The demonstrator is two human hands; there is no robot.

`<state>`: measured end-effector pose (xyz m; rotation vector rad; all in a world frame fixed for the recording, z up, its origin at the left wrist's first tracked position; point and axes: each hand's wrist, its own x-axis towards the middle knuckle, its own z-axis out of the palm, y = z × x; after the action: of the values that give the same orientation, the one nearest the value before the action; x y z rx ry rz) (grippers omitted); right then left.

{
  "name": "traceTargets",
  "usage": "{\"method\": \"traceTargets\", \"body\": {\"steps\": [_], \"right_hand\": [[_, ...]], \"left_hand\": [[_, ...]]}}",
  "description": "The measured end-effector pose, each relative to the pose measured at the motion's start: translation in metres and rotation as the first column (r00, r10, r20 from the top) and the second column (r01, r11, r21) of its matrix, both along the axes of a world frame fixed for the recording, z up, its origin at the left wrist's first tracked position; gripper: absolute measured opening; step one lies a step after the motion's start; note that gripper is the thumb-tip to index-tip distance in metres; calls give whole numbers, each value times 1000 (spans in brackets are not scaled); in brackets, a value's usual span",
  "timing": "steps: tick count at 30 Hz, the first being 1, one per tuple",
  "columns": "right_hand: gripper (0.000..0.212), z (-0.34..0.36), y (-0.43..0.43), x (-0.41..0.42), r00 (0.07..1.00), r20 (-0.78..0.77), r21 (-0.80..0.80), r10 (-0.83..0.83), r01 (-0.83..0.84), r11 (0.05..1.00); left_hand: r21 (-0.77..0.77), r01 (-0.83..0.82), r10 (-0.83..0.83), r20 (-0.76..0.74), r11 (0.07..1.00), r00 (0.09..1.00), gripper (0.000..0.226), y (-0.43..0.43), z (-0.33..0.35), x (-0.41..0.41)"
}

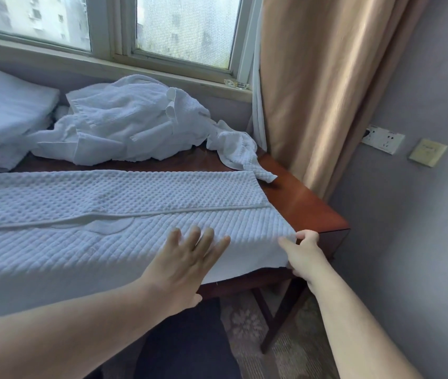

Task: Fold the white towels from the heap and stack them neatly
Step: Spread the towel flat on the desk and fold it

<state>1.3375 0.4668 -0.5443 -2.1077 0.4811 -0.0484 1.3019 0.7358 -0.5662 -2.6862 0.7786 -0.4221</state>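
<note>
On towel (108,209): left hand (187,261) flat, fingers (206,237) apart; right hand (303,251) pinching corner. At 12 o'clock heap (135,121), at 10 folded stack (4,113).

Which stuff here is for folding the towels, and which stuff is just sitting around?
For the job: the spread towel, with the left hand flat on it and the right hand pinching its corner; the heap of towels; the folded stack; the table.
Just lying about: the curtain, the window, the wall sockets, the small glass dish on the sill.
</note>
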Motion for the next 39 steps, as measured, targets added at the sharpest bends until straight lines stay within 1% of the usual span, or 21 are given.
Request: {"method": "traceTargets", "body": {"steps": [1, 2, 6, 9, 12, 13, 14, 15, 16, 17, 18, 20, 21, 23, 25, 26, 28, 30, 33, 36, 39], "right_hand": [[39, -4, 0, -1, 999, 31, 112, -39, 35, 993], [40, -6, 0, -2, 997, 59, 169, -54, 43, 985], [45, -7, -3, -7, 984, 176, 215, 16, -54, 975], [29, 1, -4, -8, 963, 257, 311, 79, -160, 937], [20, 14, -2, -4, 953, 302, 496, 31, -185, 848], [23, 18, -4, -3, 943, 328, 546, 53, -235, 804], [32, 22, -6, -1, 929, 356, 583, 100, -304, 753], [45, 27, -9, 1, 915, 370, 605, 161, -369, 706], [51, 33, -10, 4, 902, 370, 592, 223, -414, 692], [51, 38, -9, 8, 893, 356, 539, 275, -436, 721], [45, 43, -7, 13, 888, 330, 443, 320, -445, 778], [22, 54, 0, 25, 900, 271, 124, 340, -383, 915], [13, 59, 1, 33, 912, 257, -46, 319, -319, 947], [27, 66, 3, 53, 914, 266, -342, 308, -209, 916], [37, 70, 9, 70, 898, 304, -497, 318, -135, 857], [34, 71, 14, 77, 884, 333, -504, 328, -127, 854], [31, 70, 23, 96, 869, 365, -440, 332, -153, 885], [34, 70, 30, 118, 879, 348, -421, 327, -165, 892], [21, 69, 37, 153, 899, 290, -389, 328, -203, 899], [32, 63, 40, 183, 917, 199, -428, 346, -237, 872], [41, 52, 43, 203, 936, 148, -461, 321, -221, 860]], "left_hand": [[7, -10, 10, -1, 1000, 1000, 122, -1, 0, -1], [15, -19, 19, 1, 1000, 1000, 121, -1, 0, -1], [112, -63, 60, 34, 992, 998, 110, -1, -3, -6], [155, -56, 50, 42, 986, 998, 98, -4, -6, -7], [4, 2, -2, -87, 1000, 996, 92, -4, 8, -9], [-59, 2, -11, -154, 998, 988, 84, -3, 17, -10], [-112, -9, -16, -224, 994, 974, 69, 0, 27, -11], [-224, -66, -6, -308, 972, 951, 50, 2, 40, -12], [-324, -165, 25, -395, 932, 918, 32, 6, 56, -9], [-361, -255, 55, -481, 897, 875, 22, 10, 70, -1], [-356, -320, 78, -553, 878, 830, 23, 15, 85, 9], [-335, -351, 78, -617, 875, 783, 25, 28, 108, 32], [-339, -355, 70, -630, 871, 773, 25, 35, 114, 44], [-366, -358, 44, -644, 859, 764, 29, 48, 118, 63], [-403, -401, 36, -667, 823, 745, 31, 57, 116, 82], [-407, -417, 47, -668, 812, 743, 31, 60, 116, 91], [-386, -420, 91, -638, 821, 765, 32, 64, 119, 111], [-354, -423, 142, -603, 834, 785, 33, 67, 123, 131], [-325, -435, 198, -563, 839, 802, 43, 69, 123, 161], [-266, -442, 254, -528, 856, 810, 51, 70, 118, 188], [-243, -436, 260, -527, 866, 809, 54, 77, 111, 211]]}}
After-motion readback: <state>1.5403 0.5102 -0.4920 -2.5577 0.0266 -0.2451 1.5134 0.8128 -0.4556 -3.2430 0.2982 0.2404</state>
